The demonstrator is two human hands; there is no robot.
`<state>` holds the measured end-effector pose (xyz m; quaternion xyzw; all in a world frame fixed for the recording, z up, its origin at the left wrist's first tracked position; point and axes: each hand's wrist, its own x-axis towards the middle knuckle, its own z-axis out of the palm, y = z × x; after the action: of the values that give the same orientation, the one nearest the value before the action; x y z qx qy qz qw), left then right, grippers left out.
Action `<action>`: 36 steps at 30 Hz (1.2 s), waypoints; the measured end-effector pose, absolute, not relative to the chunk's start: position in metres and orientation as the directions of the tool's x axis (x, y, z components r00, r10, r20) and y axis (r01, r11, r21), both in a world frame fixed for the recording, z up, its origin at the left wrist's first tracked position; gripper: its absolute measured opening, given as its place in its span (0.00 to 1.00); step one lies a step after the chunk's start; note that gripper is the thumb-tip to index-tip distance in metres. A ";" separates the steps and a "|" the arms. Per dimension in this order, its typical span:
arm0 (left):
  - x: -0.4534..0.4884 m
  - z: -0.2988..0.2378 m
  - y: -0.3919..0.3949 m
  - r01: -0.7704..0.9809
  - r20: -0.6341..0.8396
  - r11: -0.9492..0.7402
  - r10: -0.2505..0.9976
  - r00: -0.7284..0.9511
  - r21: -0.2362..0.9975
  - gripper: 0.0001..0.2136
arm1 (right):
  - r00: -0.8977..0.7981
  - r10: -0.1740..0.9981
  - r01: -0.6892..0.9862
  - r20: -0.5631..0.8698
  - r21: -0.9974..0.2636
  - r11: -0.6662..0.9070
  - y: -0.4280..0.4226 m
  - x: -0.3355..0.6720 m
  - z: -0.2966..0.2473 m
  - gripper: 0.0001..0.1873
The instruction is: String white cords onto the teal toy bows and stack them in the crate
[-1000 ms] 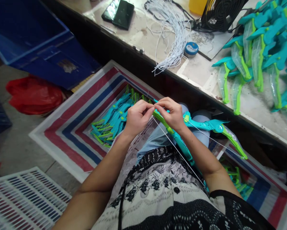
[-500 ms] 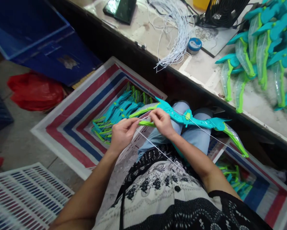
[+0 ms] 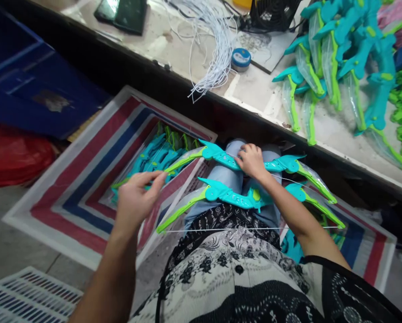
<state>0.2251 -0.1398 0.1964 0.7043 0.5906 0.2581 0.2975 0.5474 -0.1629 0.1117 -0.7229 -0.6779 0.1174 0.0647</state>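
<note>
Two turquoise toy bows with lime-green limbs lie across my lap. The nearer toy bow has a white string stretched straight between its two tips, and neither hand is on it. My right hand curls over the middle of the farther toy bow, hiding its grip. At that bow's left limb tip, my left hand has thumb and forefinger pinched together. A white string runs slantwise along the farther bow to its right tip; its left end is hidden.
On the bench are a bundle of white strings, a blue-lidded tub, a phone and a pile of bow parts. A striped crate with several bows stands left; a blue bin is behind it.
My hands have moved apart: the right from the left limb to the bow's middle, the left outward and down. The nearer bow now shows fully with its string straight. The view has shifted right.
</note>
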 end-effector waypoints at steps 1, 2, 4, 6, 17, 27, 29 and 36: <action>0.246 0.198 -0.139 0.604 -0.012 -0.127 0.975 0.221 0.787 0.09 | 0.074 0.990 0.964 -0.122 -0.246 -0.102 -0.157 0.542 0.110 0.14; 0.266 0.197 -0.139 0.522 -0.072 -0.087 0.958 0.276 0.849 0.10 | 0.098 0.983 0.961 -0.153 -0.244 -0.134 -0.153 0.539 0.108 0.14; 0.306 0.188 -0.141 0.338 -0.247 0.126 0.905 0.345 0.933 0.13 | 0.144 0.976 0.946 -0.164 -0.268 -0.185 -0.151 0.537 0.108 0.14; 0.339 0.174 -0.144 0.121 -0.454 0.442 0.819 0.350 0.889 0.15 | 0.156 0.984 0.925 -0.082 -0.337 -0.175 -0.156 0.541 0.112 0.12; 0.392 0.143 -0.133 -0.443 -0.702 0.753 0.639 0.315 0.486 0.06 | -0.055 0.971 0.832 0.231 -0.527 0.172 -0.224 0.530 0.132 0.13; 0.374 0.167 -0.140 -0.428 -0.651 0.765 0.639 0.409 0.481 0.09 | -0.217 0.976 0.943 -0.007 -0.262 0.207 -0.181 0.549 0.114 0.27; 0.369 0.175 -0.141 -0.420 -0.601 0.741 0.671 0.433 0.525 0.11 | -0.268 0.958 0.950 -0.104 -0.192 0.245 -0.178 0.550 0.112 0.31; 0.347 0.191 -0.131 -0.289 -0.430 0.433 0.899 0.078 0.854 0.12 | -0.303 0.922 0.849 -0.242 -0.507 0.147 -0.192 0.595 0.127 0.26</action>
<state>0.3469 -0.1314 0.1909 0.2963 0.5152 0.4421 0.6718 0.5954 -0.1919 0.1275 -0.5868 -0.7546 0.2870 0.0629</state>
